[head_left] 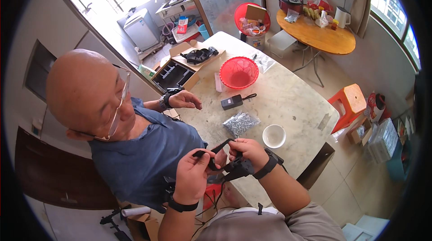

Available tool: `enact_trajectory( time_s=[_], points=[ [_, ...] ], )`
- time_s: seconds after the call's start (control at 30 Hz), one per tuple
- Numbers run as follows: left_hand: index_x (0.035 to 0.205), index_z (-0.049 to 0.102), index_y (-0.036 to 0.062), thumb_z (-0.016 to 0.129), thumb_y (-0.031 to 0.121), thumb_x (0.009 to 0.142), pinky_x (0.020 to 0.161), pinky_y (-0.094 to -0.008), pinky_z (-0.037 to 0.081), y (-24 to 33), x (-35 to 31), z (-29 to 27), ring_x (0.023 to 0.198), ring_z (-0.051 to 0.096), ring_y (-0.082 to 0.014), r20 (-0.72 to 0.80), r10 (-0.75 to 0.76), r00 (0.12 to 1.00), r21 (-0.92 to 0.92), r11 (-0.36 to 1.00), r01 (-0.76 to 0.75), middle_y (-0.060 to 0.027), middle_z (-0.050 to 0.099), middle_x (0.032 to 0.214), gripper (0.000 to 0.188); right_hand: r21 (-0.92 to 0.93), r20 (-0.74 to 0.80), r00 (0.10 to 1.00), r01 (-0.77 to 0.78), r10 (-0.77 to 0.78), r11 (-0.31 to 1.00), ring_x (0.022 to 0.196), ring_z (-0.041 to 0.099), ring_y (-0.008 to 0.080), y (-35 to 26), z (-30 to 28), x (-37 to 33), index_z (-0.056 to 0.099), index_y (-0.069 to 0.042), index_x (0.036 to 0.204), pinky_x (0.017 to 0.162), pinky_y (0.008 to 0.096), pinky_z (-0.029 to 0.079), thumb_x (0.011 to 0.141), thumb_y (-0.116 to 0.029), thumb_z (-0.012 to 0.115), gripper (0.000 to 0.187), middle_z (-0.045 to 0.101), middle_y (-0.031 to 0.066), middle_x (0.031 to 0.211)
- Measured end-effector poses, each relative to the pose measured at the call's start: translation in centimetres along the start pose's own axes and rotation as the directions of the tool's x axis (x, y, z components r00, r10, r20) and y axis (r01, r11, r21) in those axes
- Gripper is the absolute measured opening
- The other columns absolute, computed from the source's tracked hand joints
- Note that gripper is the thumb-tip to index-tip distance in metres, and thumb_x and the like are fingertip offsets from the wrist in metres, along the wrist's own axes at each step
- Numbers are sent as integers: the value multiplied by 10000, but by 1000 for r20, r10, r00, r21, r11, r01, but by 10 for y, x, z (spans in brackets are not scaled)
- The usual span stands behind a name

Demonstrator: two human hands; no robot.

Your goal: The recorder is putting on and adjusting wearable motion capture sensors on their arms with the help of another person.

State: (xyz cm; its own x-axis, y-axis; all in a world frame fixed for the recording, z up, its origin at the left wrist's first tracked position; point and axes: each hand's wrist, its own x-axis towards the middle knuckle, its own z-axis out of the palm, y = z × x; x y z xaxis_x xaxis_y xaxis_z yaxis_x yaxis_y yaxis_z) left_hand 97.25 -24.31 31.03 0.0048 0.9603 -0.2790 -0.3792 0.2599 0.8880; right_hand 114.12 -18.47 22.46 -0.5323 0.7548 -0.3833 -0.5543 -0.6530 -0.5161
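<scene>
Close in front of me, both my hands hold a black strap that bends between them. My left hand pinches its left end between thumb and fingers. The fingers of my right hand are closed on its upper right part. Below my right fingers hangs a dark device, seemingly joined to the strap; the joint is hard to make out. Black bands circle both my wrists. Just beyond my hands on the table lie a clear bag of small metal parts and a white bowl.
A person in a blue shirt stands close at my left, one hand over the table. Farther off are a black handheld device, a red basket and an open carton. An orange stool stands right; dark cables hang below my hands.
</scene>
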Motion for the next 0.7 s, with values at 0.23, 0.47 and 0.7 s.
enact_trajectory(
  time_s=[0.23, 0.47, 0.7],
  points=[
    [991, 610, -9, 561, 88, 970, 759, -330, 519, 12, 9, -2, 755, 626, -206, -7, -38, 999, -113, 993, 37, -108, 643, 876, 110, 108, -19, 999, -32, 35, 994, 627, 538, 120, -4, 11, 7, 551, -38, 718, 588, 267, 454, 945, -131, 605, 250, 539, 30, 693],
    [990, 606, -8, 530, 116, 993, 784, -350, 545, 19, 12, -10, 848, 654, -213, 60, -194, 979, -43, 980, 196, -131, 652, 929, 146, 322, 34, 988, -152, 148, 935, 780, 629, 150, 3, 2, 4, 557, 59, 852, 752, 273, 520, 967, -78, 508, 186, 599, 98, 795],
    [986, 613, 2, 506, 124, 1002, 744, -346, 547, 9, 32, -15, 853, 663, -203, 3, -313, 950, 60, 948, 313, -119, 665, 924, 163, 428, 239, 945, -309, 223, 849, 761, 614, 72, 18, -19, 14, 431, 177, 1189, 756, 206, 509, 1005, -114, 405, 346, 603, 117, 887]
  ],
)
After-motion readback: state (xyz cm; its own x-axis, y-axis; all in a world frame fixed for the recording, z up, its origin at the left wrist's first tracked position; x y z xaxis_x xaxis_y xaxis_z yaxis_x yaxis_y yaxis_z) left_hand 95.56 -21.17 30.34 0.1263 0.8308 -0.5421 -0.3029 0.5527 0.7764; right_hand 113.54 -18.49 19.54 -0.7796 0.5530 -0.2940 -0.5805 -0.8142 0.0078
